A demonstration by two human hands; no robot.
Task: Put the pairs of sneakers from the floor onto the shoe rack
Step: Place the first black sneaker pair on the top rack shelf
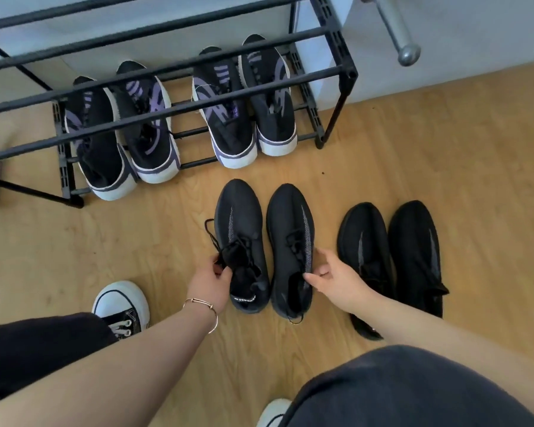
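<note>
**Soft knit sneakers: take them by the collar**

Near pair of black knit sneakers with a grey side stripe sits side by side on the pale wood floor (383,167), just in front of the black metal-bar shoe rack (179,84). Left hand (211,280) has its fingers pinched shut on the tongue and laces of the left sneaker (242,241). Right hand (333,277) has its fingers half-curled at the collar of the right sneaker (292,248), touching; a closed grip can't be confirmed.

Judgement: light, floppy uppers, not slippery. Laces would stretch; the heel collar likely holds better.

A second black pair (392,254) waits just to the right. Two black-and-purple pairs (179,118) occupy the bottom tier.
</note>
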